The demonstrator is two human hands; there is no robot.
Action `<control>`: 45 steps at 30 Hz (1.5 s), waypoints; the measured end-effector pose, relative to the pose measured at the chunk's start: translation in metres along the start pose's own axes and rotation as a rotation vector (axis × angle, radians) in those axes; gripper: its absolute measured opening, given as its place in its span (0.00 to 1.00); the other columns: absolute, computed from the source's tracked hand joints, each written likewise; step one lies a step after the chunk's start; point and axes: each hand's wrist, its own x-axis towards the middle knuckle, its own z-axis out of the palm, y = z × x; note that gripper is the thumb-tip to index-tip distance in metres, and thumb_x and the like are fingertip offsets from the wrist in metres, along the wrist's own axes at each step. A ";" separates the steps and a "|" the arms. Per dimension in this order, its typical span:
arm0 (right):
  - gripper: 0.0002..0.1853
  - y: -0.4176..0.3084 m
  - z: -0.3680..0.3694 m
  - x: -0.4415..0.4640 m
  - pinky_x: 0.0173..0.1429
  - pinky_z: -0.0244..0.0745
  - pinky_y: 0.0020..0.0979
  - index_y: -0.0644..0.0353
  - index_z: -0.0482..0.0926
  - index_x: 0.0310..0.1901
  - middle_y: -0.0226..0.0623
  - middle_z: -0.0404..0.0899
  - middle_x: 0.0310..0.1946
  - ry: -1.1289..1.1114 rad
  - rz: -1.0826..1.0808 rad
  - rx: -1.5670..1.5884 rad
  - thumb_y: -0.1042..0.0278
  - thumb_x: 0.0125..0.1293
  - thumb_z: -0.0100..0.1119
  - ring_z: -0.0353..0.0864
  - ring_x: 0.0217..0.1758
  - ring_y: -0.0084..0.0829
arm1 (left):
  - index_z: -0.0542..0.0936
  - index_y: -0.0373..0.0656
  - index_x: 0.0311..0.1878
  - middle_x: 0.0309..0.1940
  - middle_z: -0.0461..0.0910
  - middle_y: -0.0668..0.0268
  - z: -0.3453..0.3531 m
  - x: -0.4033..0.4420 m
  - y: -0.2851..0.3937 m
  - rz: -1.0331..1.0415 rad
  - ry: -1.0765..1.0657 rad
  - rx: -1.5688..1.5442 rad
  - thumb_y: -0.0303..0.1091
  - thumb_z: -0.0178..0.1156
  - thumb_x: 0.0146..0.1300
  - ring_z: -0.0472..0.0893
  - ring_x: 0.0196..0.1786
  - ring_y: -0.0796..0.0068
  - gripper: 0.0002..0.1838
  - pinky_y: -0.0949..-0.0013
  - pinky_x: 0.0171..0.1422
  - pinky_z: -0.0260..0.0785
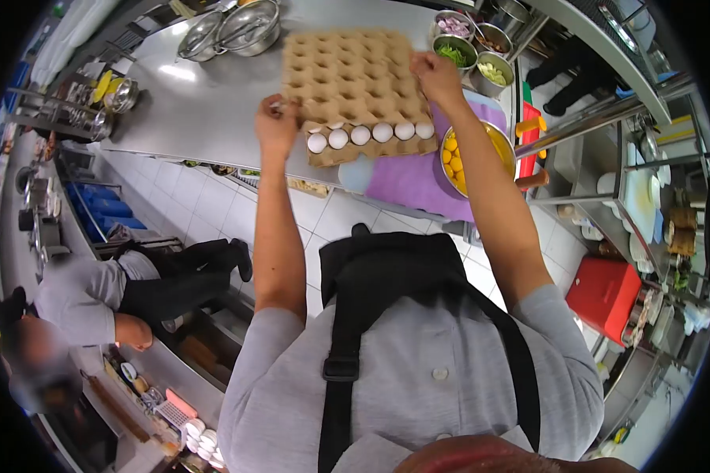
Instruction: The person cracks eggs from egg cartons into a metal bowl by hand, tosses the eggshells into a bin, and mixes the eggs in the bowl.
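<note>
My left hand pinches the left edge of an empty brown cardboard egg tray. On the tray's right edge, my right hand has its fingers closed. Beneath it, another tray shows a front row of white eggs; the rest of that tray is covered. A metal bowl of yolks stands to the right, partly behind my right forearm. Purple cloth lies under the bowl and beside the lower tray.
Metal bowls stand at the steel table's back left. Small containers of chopped vegetables are at the back right. A co-worker is at the lower left, and a red box is on the right.
</note>
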 end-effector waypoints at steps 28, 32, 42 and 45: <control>0.42 0.068 0.010 0.012 0.57 0.84 0.50 0.73 0.72 0.69 0.55 0.82 0.60 -0.456 0.589 0.090 0.39 0.70 0.65 0.85 0.60 0.48 | 0.88 0.38 0.54 0.41 0.90 0.53 -0.001 -0.038 -0.058 -0.004 -0.241 0.032 0.53 0.64 0.72 0.88 0.42 0.62 0.25 0.60 0.50 0.78; 0.39 0.102 0.032 0.023 0.55 0.82 0.45 0.75 0.73 0.68 0.53 0.81 0.62 -0.394 0.621 0.222 0.43 0.72 0.65 0.85 0.57 0.45 | 0.80 0.30 0.64 0.54 0.86 0.46 0.062 -0.006 -0.071 -0.418 -0.175 -0.094 0.55 0.63 0.72 0.86 0.53 0.58 0.34 0.59 0.58 0.77; 0.39 0.050 0.039 0.010 0.68 0.74 0.42 0.69 0.77 0.65 0.54 0.79 0.65 -0.203 0.500 0.165 0.37 0.69 0.65 0.79 0.68 0.44 | 0.81 0.26 0.58 0.49 0.86 0.47 0.045 -0.035 -0.016 -0.409 -0.075 -0.099 0.51 0.67 0.70 0.83 0.49 0.60 0.32 0.58 0.55 0.75; 0.39 0.044 0.048 0.024 0.66 0.73 0.39 0.69 0.77 0.63 0.49 0.80 0.60 -0.243 0.392 0.217 0.37 0.70 0.67 0.77 0.63 0.37 | 0.81 0.26 0.55 0.45 0.86 0.50 0.045 -0.031 -0.032 -0.400 0.033 -0.129 0.52 0.67 0.70 0.82 0.47 0.63 0.31 0.60 0.53 0.75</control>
